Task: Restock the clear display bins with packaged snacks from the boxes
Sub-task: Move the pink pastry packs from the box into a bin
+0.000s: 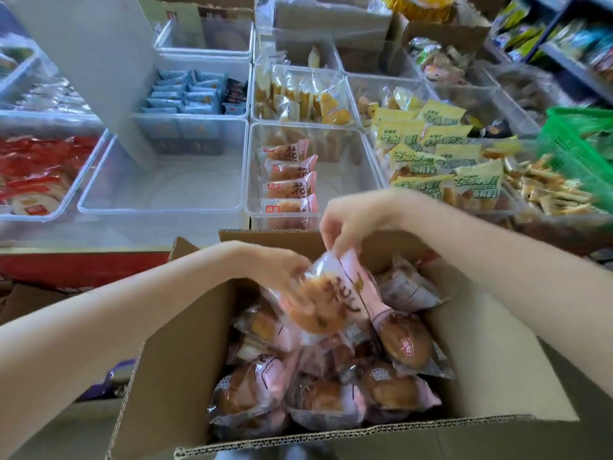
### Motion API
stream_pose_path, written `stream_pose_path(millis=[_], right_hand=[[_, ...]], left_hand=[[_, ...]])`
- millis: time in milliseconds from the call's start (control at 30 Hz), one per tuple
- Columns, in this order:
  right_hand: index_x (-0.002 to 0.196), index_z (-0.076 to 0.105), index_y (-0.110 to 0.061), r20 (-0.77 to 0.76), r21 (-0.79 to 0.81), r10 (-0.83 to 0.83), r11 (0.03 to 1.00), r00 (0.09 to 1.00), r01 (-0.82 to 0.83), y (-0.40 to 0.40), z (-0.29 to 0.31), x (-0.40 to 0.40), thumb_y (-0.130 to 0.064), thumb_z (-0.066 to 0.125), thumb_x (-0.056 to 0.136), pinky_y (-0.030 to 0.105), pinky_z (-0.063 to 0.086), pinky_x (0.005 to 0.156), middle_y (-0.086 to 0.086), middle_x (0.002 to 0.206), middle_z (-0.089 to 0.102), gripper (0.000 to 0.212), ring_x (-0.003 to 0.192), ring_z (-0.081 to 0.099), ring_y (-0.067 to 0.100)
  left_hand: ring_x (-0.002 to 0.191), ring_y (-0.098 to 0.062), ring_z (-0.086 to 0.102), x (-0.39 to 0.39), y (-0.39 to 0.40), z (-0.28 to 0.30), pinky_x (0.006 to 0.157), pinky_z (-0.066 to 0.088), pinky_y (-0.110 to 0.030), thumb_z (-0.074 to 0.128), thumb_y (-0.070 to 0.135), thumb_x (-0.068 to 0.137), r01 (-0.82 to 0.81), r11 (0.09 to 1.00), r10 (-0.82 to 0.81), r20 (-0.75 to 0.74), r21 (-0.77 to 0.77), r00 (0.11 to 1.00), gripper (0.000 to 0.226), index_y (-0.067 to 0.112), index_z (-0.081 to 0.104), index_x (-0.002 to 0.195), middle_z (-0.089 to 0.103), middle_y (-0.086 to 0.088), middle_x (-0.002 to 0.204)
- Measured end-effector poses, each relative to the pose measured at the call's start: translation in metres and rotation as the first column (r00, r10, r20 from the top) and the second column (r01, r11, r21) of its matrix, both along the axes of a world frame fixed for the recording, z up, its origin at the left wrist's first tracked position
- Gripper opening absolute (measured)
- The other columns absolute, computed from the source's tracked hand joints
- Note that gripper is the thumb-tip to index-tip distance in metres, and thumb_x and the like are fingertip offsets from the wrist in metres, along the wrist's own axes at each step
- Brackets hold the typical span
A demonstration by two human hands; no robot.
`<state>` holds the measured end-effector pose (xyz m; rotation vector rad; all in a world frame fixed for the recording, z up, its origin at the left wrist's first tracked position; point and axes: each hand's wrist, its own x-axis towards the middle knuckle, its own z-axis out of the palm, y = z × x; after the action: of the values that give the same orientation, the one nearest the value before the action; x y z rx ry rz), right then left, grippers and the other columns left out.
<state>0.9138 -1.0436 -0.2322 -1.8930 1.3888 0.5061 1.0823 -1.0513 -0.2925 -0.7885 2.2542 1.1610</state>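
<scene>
**Risk check: pink bun packet lifted over the open box**

Obs: Both hands on one pink-wrapped bun packet (326, 295), held just above the open cardboard box (491, 353). Left hand (282, 267) curls round its left end; right hand (348, 224) pinches the top crimped edge between fingertips. Motion blur hides exact finger placement. More of the same packets lie loose in the box below.

Target, judged: the clear bin (345, 180) directly beyond the box, holding a short row of matching pink packets (288, 180) along its left side, right part bare.

Risks, judged:
- Film wrapper looks slick; a fingertip pinch on the seam could slip and drop the packet back into the box.
- Squeezing the soft bun may dent it.
- The raised rear flap of the box stands between packet and bin; a low carry could snag it.
- Wrong bin possible: the bin to the left (159, 194) is empty and adjacent.
</scene>
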Motion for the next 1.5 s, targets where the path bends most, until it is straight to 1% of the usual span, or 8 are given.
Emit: stream_pose_path(millis=[233, 367, 500, 633, 900, 1133, 1333, 1500], right_hand=[[0.11, 0.062, -0.003, 0.528, -0.056, -0.42, 0.85, 0.738, 0.524, -0.032, 0.082, -0.039, -0.029, 0.065, 0.085, 0.022, 0.055, 0.071, 0.003, 0.092, 0.065, 0.036, 0.078, 0.065, 0.011], [0.117, 0.058, -0.02, 0.373, -0.321, -0.288, 0.852, 0.882, 0.414, -0.042, 0.094, -0.04, -0.026, 0.071, 0.081, 0.03, 0.057, 0.076, -0.006, 0.105, 0.058, 0.039, 0.084, 0.067, 0.015], [0.097, 0.059, -0.012, 0.264, -0.747, -0.28, 0.545, 0.923, 0.379, -0.076, 0.079, -0.041, -0.004, 0.067, 0.08, 0.033, 0.051, 0.076, 0.006, 0.093, 0.063, 0.021, 0.086, 0.061, 0.021], [0.086, 0.061, -0.001, 0.329, -0.817, -0.39, 0.338, 0.86, 0.466, -0.116, 0.051, -0.07, 0.008, 0.052, 0.081, 0.033, 0.047, 0.071, 0.017, 0.089, 0.066, 0.014, 0.087, 0.061, 0.031], [0.096, 0.062, 0.006, 0.012, -0.815, -0.576, 0.468, 0.817, 0.342, -0.195, -0.03, -0.118, 0.018, 0.043, 0.082, 0.035, 0.05, 0.082, 0.028, 0.13, 0.049, 0.027, 0.111, 0.055, 0.039], [0.093, 0.06, 0.004, -0.16, -0.803, -0.478, 0.572, 0.864, 0.167, -0.242, -0.068, -0.098, 0.023, 0.04, 0.078, 0.036, 0.044, 0.068, 0.021, 0.101, 0.062, 0.031, 0.097, 0.061, 0.036], [0.092, 0.064, 0.001, 0.057, -0.761, -0.519, 0.53, 0.853, 0.374, -0.26, -0.114, -0.098, 0.015, 0.041, 0.083, 0.031, 0.048, 0.07, 0.017, 0.097, 0.066, 0.029, 0.093, 0.063, 0.033], [0.087, 0.065, -0.005, 0.199, -0.683, -0.59, 0.489, 0.782, 0.543, -0.261, -0.13, -0.119, 0.006, 0.048, 0.087, 0.033, 0.047, 0.078, 0.014, 0.097, 0.066, 0.02, 0.095, 0.06, 0.03]], left_hand=[[0.103, -0.013, 0.061, -0.006, -0.053, 0.08, 0.097, 0.048, -0.035, 0.077, 0.031, 0.074, -0.326, 0.945, 0.321, -0.251, 0.021, 0.913, 0.052, 0.025, 0.054, 0.12, 0.065, 0.006, 0.112], [0.102, -0.015, 0.058, -0.023, -0.091, 0.109, 0.093, 0.047, -0.031, 0.078, 0.032, 0.071, -0.383, 0.886, 0.319, -0.258, -0.259, 0.912, 0.064, 0.025, 0.048, 0.127, 0.061, 0.003, 0.119], [0.092, -0.02, 0.054, -0.056, -0.128, 0.122, 0.074, 0.044, -0.029, 0.075, 0.047, 0.07, -0.34, 0.57, 0.206, -0.271, -0.748, 0.94, 0.075, 0.02, 0.044, 0.132, 0.06, -0.005, 0.119], [0.112, -0.026, 0.054, -0.078, -0.166, 0.094, 0.095, 0.036, -0.038, 0.065, 0.036, 0.083, -0.521, 0.414, 0.204, -0.482, -0.746, 0.852, 0.057, 0.014, 0.042, 0.13, 0.058, -0.009, 0.123], [0.14, -0.02, 0.026, -0.083, -0.218, -0.045, 0.113, 0.027, -0.042, 0.046, 0.031, 0.093, -0.275, 0.683, 0.235, -0.153, -0.677, 0.96, 0.047, 0.018, 0.043, 0.138, 0.034, -0.002, 0.149], [0.145, -0.029, 0.004, -0.097, -0.236, -0.079, 0.117, 0.014, -0.047, 0.044, 0.019, 0.095, -0.118, 0.764, 0.213, 0.075, -0.634, 0.974, 0.058, 0.012, 0.021, 0.147, 0.011, -0.007, 0.156], [0.14, -0.037, 0.018, -0.079, -0.241, -0.109, 0.111, 0.021, -0.052, 0.037, 0.025, 0.095, -0.009, 0.817, 0.239, 0.323, -0.576, 0.916, 0.057, 0.005, 0.02, 0.145, 0.023, -0.015, 0.152], [0.12, -0.026, 0.05, -0.074, -0.25, -0.104, 0.102, 0.037, -0.042, 0.046, 0.027, 0.091, -0.014, 0.789, 0.213, 0.253, -0.614, 0.944, 0.043, 0.01, 0.044, 0.131, 0.051, -0.008, 0.133]])
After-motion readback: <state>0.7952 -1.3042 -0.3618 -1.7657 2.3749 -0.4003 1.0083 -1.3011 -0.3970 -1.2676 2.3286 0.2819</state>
